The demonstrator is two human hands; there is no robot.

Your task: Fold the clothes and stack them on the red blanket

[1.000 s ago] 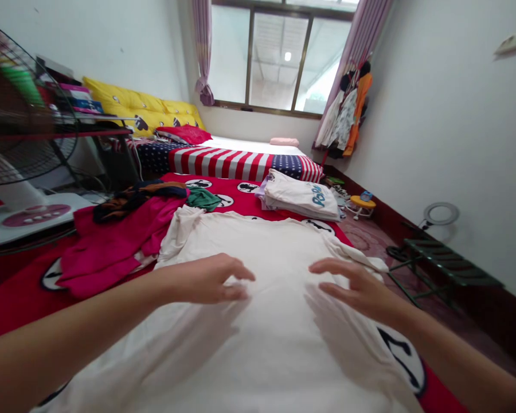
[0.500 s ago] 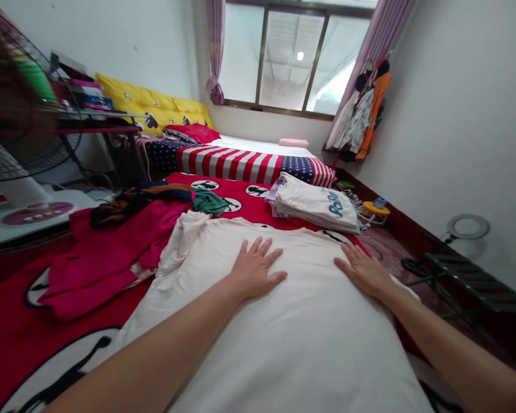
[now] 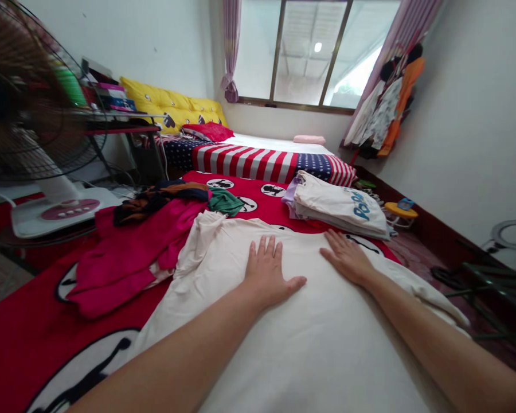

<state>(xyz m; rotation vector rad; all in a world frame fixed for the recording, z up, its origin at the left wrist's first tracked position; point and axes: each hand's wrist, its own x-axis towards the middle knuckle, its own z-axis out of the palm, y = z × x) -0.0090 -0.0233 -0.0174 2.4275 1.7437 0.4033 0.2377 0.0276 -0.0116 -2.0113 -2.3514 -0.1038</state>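
A white T-shirt [image 3: 309, 332] lies spread over the red patterned blanket [image 3: 21, 304] in front of me. My left hand [image 3: 269, 272] rests flat on its upper part, fingers spread and thumb out to the right. Farther right, my right hand [image 3: 346, 257] also lies open on the cloth near the shirt's far edge. Neither hand grips anything. The shirt's left sleeve is crumpled beside a heap of clothes with a bright pink garment [image 3: 133, 258], and the right sleeve side trails toward the blanket's edge.
Beyond my right hand sits a stack of folded shirts [image 3: 339, 201]. A dark and orange garment [image 3: 150, 203] and a green cloth [image 3: 224, 201] top the heap. At the left stands a fan [image 3: 69, 206]. A yellow stool [image 3: 401, 211] and a dark green rack [image 3: 499, 287] stand right.
My right hand has moved left across the shirt, closer to my left hand. The left hand's fingers now point more straight ahead. More of the shirt's right side shows. The view has turned slightly left.
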